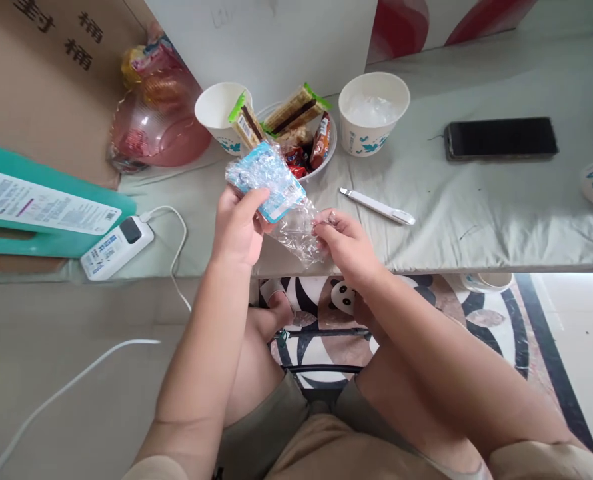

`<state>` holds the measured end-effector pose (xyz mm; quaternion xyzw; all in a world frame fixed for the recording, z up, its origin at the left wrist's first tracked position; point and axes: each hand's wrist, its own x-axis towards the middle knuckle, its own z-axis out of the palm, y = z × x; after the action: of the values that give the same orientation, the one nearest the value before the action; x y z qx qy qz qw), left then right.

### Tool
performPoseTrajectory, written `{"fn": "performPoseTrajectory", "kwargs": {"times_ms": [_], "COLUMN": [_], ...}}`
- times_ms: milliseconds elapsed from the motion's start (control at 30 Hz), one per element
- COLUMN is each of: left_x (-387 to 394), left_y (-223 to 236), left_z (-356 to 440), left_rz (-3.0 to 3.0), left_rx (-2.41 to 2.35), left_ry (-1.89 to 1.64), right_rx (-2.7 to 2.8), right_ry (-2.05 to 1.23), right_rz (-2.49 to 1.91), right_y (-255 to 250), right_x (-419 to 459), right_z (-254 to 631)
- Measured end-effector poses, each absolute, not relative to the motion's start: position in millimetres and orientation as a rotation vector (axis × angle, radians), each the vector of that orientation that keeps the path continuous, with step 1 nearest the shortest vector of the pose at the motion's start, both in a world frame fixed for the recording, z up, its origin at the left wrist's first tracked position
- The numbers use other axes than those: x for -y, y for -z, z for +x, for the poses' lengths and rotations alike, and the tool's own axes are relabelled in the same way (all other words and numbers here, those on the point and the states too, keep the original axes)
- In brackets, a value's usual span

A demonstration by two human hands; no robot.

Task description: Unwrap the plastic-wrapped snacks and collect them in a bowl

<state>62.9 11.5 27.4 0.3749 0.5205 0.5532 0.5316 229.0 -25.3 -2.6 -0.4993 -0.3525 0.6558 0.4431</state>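
Note:
My left hand [241, 227] is closed around a flat light-blue packet [281, 207] partly covered by crinkled clear plastic wrap [301, 233]. The loose end of that wrap stretches to the right, where my right hand [346, 243] pinches it between thumb and fingers. What is printed on the packet is too blurred to read. Just behind the packet stands a clear bowl [332, 150] of wrapped snacks, among them a bar with green ends [296, 110]. A white utility knife [379, 205] lies on the cloth to the right of the bowl.
Two paper cups [221, 100] [374, 137] flank the bowl; the right one holds clear plastic. A black phone [501, 139] lies right. A pink bowl [161, 127], green container [41, 207] and white power bank [116, 248] with cable stand left. The cloth-covered table's edge [426, 270] runs below my hands.

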Motion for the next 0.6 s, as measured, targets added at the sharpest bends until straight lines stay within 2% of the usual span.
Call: {"fn": "performPoseTrajectory", "kwargs": {"times_ms": [333,500,600], "left_x": [5,12,10], "left_y": [6,18,21], "left_z": [70,77,74], "left_rz": [1.056,1.368,1.363], "left_rx": [-1.416,-1.298,-1.239], "left_ry": [-1.518,-1.31,-1.181], "right_rx": [0.858,0.819,0.809], "right_ry": [-1.589,-1.609,-1.63], "right_rz": [-1.056,-1.011,-0.993], "right_y": [-1,1,2], "right_x": [31,29,25], "right_z": [238,242,242]}}
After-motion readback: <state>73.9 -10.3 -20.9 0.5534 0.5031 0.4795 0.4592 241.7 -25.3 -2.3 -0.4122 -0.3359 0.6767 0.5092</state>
